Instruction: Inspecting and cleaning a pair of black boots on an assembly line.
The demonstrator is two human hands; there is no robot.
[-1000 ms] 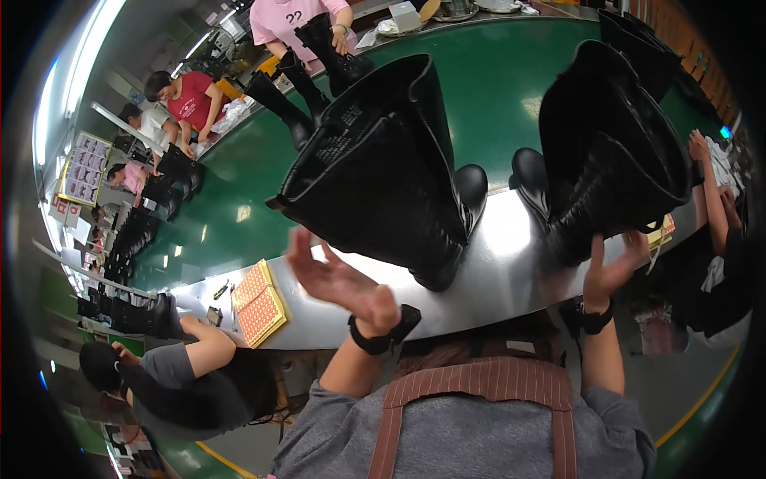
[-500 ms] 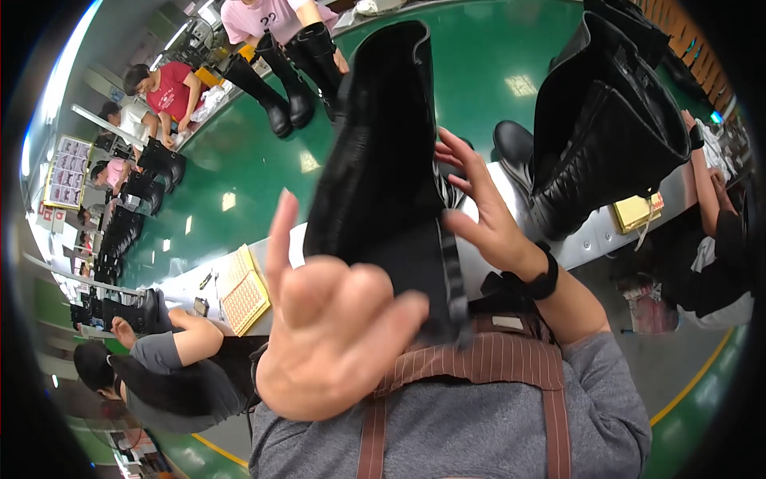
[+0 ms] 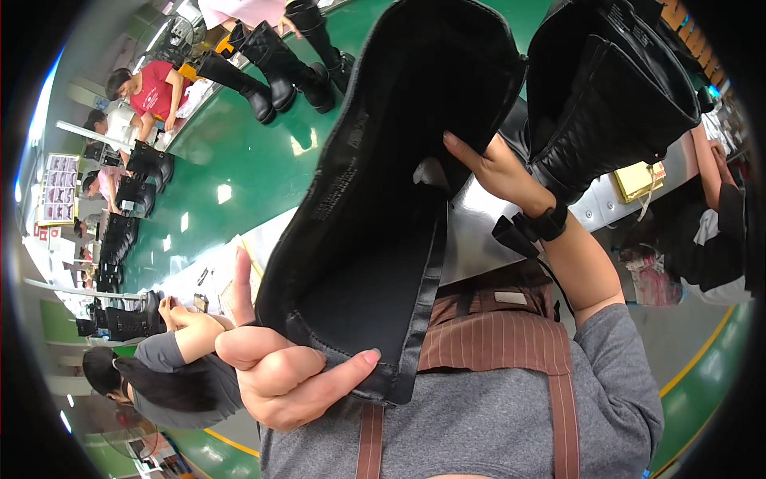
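Note:
A tall black boot (image 3: 351, 263) is tilted toward me in both hands, its shaft spread wide and the dark lining showing. At the shaft's lower left corner my left hand (image 3: 291, 371) is closed on the edge, thumb laid over it and index finger sticking up. My right hand (image 3: 507, 176), with a black band at the wrist, grips the right edge; its thumb reaches inside and its other fingers are mostly hidden behind the leather. A small pale patch inside the shaft is too unclear to name.
More tall black boots (image 3: 614, 112) stand close on the right, by a yellow pad (image 3: 638, 182) on the metal ledge (image 3: 590, 211). Across the green surface (image 3: 215, 160) are several boots (image 3: 275, 68). A co-worker in grey (image 3: 187, 359) sits near on the left, another person (image 3: 710, 239) on the right.
The boot has turned and widened, so more lining shows. My left hand has moved slightly down and left and now holds its edge. My right thumb has come inside the shaft.

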